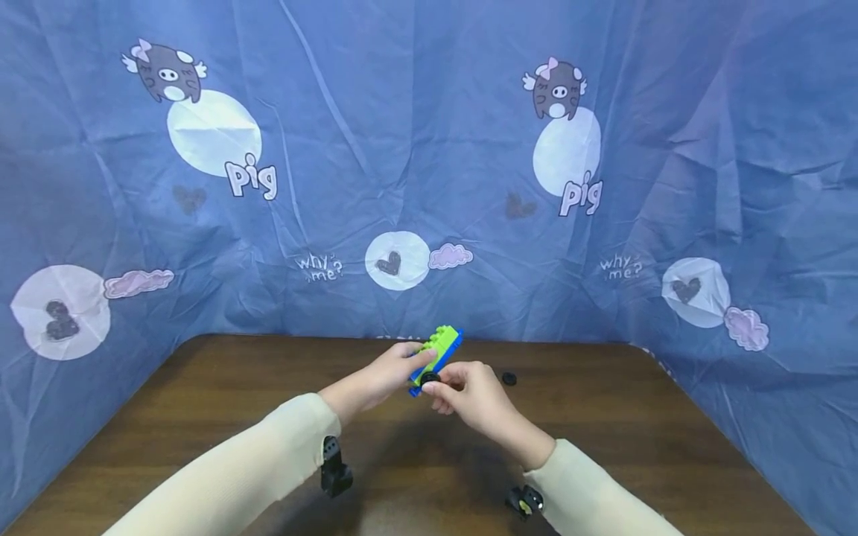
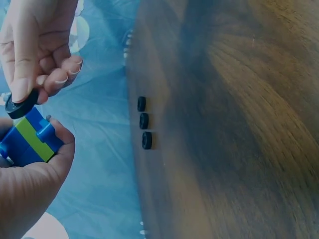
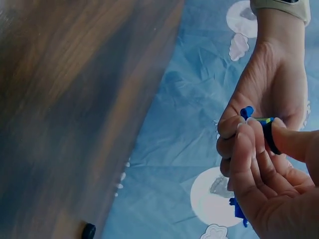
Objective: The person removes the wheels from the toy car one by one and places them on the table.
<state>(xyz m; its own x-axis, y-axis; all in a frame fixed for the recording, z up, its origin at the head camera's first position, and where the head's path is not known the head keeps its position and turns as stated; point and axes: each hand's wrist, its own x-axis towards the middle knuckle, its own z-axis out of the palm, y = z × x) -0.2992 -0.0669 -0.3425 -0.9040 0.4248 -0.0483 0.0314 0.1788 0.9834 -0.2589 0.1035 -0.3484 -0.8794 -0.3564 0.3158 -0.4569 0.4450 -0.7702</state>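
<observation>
My left hand (image 1: 394, 370) grips a blue and lime-green toy brick car body (image 1: 439, 350), studs showing on its top, held tilted above the table. Between thumb and fingers my right hand (image 1: 479, 394) pinches a black toy wheel (image 2: 21, 105) against the near end of the body. In the left wrist view the wheel sits at the body's edge beside a blue peg; whether it is seated there I cannot tell. My right fingers cover much of the body in the right wrist view.
Three more black wheels (image 2: 144, 121) stand in a row on the wooden table (image 1: 234, 417) near its far edge. One loose wheel (image 1: 509, 379) shows right of my hands in the head view. A blue printed cloth (image 1: 415, 186) hangs behind the table.
</observation>
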